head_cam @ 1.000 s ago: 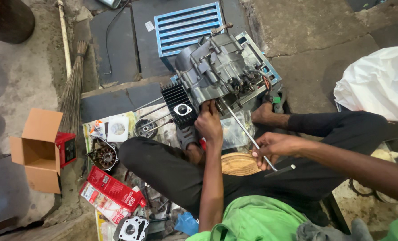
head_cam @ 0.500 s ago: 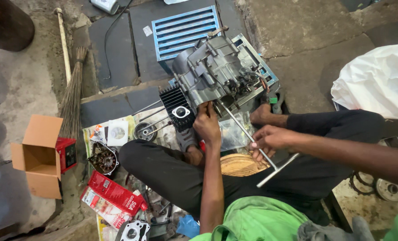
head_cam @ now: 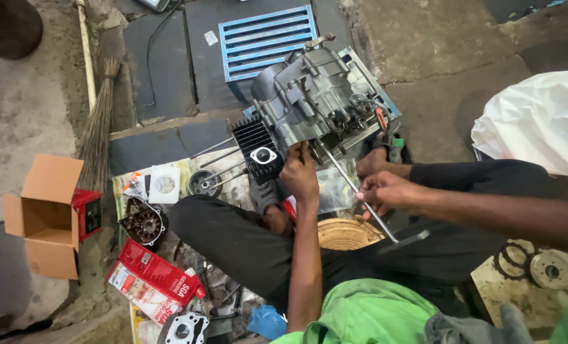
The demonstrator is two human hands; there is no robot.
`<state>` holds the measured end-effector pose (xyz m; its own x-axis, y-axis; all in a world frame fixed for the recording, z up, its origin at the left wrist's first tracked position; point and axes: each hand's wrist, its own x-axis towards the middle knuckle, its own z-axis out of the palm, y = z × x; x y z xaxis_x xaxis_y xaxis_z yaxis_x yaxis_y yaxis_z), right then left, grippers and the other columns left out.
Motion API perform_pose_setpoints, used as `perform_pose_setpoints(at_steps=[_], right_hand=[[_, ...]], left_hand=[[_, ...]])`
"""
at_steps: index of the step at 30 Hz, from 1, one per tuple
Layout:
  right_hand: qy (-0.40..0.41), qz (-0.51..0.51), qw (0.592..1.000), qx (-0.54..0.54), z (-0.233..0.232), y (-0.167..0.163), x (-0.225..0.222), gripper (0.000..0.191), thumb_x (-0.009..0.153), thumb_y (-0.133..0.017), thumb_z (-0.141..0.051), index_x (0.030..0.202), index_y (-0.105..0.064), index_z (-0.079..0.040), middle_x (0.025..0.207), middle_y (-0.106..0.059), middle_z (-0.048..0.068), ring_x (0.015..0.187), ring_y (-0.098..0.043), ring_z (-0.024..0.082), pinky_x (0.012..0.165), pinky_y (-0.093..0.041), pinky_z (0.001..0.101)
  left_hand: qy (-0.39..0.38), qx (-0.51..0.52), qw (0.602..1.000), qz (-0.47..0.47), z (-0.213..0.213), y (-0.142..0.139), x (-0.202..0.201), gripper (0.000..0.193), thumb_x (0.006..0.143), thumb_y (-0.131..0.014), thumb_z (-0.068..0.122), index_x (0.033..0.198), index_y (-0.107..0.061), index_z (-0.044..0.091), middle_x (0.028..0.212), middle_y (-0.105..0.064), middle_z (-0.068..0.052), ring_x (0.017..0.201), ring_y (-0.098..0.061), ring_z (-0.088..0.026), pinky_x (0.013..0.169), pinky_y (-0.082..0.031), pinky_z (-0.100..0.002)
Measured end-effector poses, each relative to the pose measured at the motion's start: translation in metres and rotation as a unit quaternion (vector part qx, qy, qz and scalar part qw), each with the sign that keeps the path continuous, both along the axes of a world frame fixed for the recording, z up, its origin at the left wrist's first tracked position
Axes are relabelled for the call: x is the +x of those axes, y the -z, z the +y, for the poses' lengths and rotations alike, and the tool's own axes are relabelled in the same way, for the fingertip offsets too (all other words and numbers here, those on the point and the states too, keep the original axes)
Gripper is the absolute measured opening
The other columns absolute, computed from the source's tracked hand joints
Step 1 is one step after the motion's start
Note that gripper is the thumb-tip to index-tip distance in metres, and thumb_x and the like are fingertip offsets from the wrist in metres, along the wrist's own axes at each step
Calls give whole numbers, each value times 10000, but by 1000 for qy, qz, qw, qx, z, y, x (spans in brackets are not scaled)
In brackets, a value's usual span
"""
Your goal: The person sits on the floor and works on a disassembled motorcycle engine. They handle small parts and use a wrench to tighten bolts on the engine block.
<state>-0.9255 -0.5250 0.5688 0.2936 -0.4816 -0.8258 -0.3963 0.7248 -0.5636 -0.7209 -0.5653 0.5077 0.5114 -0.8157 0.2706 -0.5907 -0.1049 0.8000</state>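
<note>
A grey motorcycle engine [head_cam: 309, 102] rests on the ground in front of me, its black finned cylinder [head_cam: 256, 148] pointing toward my legs. My left hand [head_cam: 298, 175] presses against the engine's underside, fingers curled on the casing. My right hand [head_cam: 386, 190] grips the long metal shaft of a T-handle wrench [head_cam: 360, 194], whose tip meets the engine beside my left hand. The wrench's crossbar [head_cam: 404, 241] hangs over my lap.
A blue slatted tray [head_cam: 265, 38] lies behind the engine. At left are an open cardboard box [head_cam: 39, 216], a broom [head_cam: 96, 121], red packets [head_cam: 153, 280] and loose engine parts [head_cam: 142, 223]. A white plastic bag [head_cam: 539, 121] sits at right, sprockets [head_cam: 532, 264] lower right.
My right hand has slid up the wrench shaft toward the engine and the wrench has turned, its crossbar swinging. My left hand stays on the casing.
</note>
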Motion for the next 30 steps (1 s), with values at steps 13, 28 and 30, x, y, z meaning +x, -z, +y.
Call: perform_pose_setpoints(at_steps=[13,28,30], right_hand=[[74,17,997,-1,-4,7,14,287,984,-671,-216,1083,-574,35,827,-704,130,716,-725,223,673,-634,370],[56,4,998,-24,-8,8,18,325,924,-723,-293,1002,-609,2,846,-671,103,735,-687,188,692,-652,370],[80,-10,996,-23,-7,17,18,309,921,-712,-272,1006,-604,5,814,-666,103,684,-688,197,655,-643,359]], left_hand=[[33,-1,999,40,2,-3,4,154,985,-684,238,1046,-735,107,751,-733,-169,671,-752,-331,586,-575,-434],[26,9,999,17,-1,-5,3,155,986,-676,248,1024,-746,116,729,-730,-155,655,-742,-340,575,-561,-450],[18,9,1000,17,-2,-5,2,155,986,-682,253,1005,-750,115,725,-730,-157,650,-734,-351,571,-552,-463]])
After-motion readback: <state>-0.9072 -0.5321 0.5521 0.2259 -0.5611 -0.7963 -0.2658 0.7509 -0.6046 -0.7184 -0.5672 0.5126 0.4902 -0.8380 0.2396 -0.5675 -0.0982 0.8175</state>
